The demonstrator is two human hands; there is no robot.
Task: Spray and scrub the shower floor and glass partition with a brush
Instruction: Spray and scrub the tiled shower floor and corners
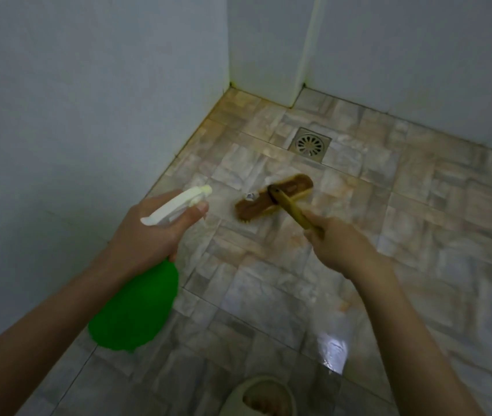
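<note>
My left hand (151, 232) grips a green spray bottle (136, 307) by its neck, with a finger on the white trigger head (178, 202), whose nozzle points at the floor ahead. My right hand (337, 244) holds the yellow handle of a scrub brush (274, 199). The brush's brown head rests bristles down on the marbled tile floor (418, 235), just right of the nozzle. A small white scrap lies at the brush head's left end. No glass partition shows clearly in the head view.
A square metal floor drain (309, 144) sits beyond the brush. White walls (73, 130) close the left side and the back, with a boxed corner column (265, 55). A foot in a pale slipper (261, 397) stands at the bottom edge. A wet glare patch shines on the near tiles.
</note>
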